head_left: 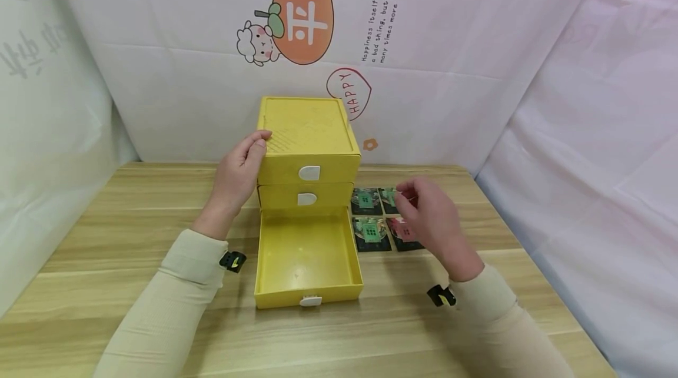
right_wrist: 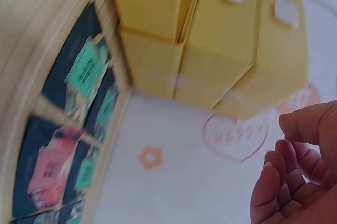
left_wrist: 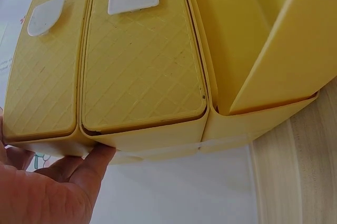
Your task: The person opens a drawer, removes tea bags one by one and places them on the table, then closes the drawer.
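Observation:
A yellow three-drawer unit (head_left: pixel 309 125) stands against the backdrop, with a white tab on each drawer. Its bottom drawer (head_left: pixel 304 295) is pulled out towards me, while the upper two are closed. My left hand (head_left: pixel 241 169) rests at the unit's top left edge. In the left wrist view, fingers (left_wrist: pixel 97 169) lie along its side wall. Over the square cards right of the unit hovers my right hand (head_left: pixel 434 216), fingers loosely bent and nothing visible in them. A green-labelled card (head_left: pixel 371 234) lies near the drawer. The pink-labelled card (head_left: pixel 405 232) is partly hidden behind that hand.
The wooden table (head_left: pixel 106 284) runs up to a printed white backdrop (head_left: pixel 175 72). White cloth (head_left: pixel 593 148) hangs along the right side, with more cloth at the left. Small black devices sit on both wrists.

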A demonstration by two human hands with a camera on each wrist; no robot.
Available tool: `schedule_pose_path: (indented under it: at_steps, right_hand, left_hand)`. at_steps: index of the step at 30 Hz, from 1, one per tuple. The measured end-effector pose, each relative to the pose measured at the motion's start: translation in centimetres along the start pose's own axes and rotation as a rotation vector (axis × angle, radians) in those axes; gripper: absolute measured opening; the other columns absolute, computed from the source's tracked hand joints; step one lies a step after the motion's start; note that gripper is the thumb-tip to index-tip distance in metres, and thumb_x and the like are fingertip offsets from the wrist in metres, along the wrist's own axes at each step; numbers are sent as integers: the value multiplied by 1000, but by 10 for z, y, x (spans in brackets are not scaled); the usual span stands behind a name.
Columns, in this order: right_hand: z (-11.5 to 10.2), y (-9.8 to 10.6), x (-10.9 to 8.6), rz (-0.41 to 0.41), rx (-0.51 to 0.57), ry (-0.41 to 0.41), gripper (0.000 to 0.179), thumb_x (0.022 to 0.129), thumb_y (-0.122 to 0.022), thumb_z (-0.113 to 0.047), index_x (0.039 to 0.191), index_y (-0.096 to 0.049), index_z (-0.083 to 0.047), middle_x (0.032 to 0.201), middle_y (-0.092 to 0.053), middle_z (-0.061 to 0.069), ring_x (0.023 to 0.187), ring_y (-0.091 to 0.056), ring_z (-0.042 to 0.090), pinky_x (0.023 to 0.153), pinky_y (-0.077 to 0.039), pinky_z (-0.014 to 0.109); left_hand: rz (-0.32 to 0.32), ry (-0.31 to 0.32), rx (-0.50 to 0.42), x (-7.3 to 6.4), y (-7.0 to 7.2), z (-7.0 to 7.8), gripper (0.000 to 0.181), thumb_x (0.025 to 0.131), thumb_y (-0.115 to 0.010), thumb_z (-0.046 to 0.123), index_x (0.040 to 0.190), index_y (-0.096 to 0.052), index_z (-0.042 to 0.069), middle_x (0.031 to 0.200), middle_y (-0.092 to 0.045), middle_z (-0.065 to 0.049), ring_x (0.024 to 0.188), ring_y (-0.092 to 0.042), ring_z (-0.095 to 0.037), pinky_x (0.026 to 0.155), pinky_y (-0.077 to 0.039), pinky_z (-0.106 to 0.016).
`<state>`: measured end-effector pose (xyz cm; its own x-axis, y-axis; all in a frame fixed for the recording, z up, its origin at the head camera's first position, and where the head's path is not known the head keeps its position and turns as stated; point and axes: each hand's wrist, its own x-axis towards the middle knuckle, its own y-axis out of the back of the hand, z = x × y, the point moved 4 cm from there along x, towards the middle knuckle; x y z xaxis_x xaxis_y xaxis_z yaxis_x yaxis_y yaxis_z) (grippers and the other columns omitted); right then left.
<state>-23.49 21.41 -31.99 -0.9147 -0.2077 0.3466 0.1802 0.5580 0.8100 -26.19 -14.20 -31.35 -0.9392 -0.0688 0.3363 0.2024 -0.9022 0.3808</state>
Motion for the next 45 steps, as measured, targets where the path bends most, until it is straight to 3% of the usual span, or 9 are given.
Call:
schedule_pose_path:
  at_steps: [9, 19, 30, 35, 38, 45]
  right_hand:
    - [-43, -7, -16, 44, 1, 197, 10, 101, -70, -18, 106, -68, -10, 92, -64, 0, 80, -59, 14, 70, -53, 33]
    - [-75, -23, -32, 11, -31, 285, 18, 96, -77, -20, 110, -70, -12, 99, -68, -1, 90, -64, 17, 74, -57, 32]
    - [-103, -44, -51, 89, -44, 617, 31, 87, -87, -26, 109, -71, -14, 96, -68, -1, 83, -63, 12, 68, -55, 25]
    - [-113, -56, -61, 52, -65, 696, 32, 85, -89, -30, 109, -72, -17, 93, -66, -2, 80, -59, 12, 65, -51, 24]
    - [-118, -62, -68, 22, -77, 746, 31, 85, -89, -31, 108, -72, -19, 93, -64, -3, 81, -58, 10, 67, -51, 23]
    - [-127, -77, -81, 47, -124, 886, 31, 80, -92, -29, 103, -73, -21, 91, -63, -5, 83, -61, 10, 73, -52, 21]
  left_hand:
    - [-2, -5, -3, 0, 0, 0, 53, 112, -36, 49, 151, -57, 22, 153, -56, -4, 119, -54, -27, 101, -40, -46]
    - [-1, -5, 0, 0, 0, -1, 53, 112, -35, 50, 151, -57, 21, 154, -56, -3, 118, -53, -27, 101, -40, -46]
    - [-1, -2, -3, 1, 0, -1, 53, 111, -36, 51, 150, -58, 23, 152, -57, -2, 114, -52, -26, 99, -39, -44]
    - [-4, -3, -5, 1, 0, -1, 53, 111, -36, 51, 151, -57, 23, 154, -55, -1, 126, -53, -24, 107, -40, -46]
    - [-3, 0, -4, 1, 0, -1, 52, 111, -36, 51, 151, -57, 23, 154, -56, -1, 125, -53, -24, 106, -40, -46]
    - [-7, -3, -3, 0, 0, 0, 52, 111, -36, 50, 151, -57, 23, 155, -55, -2, 132, -53, -25, 110, -39, -48]
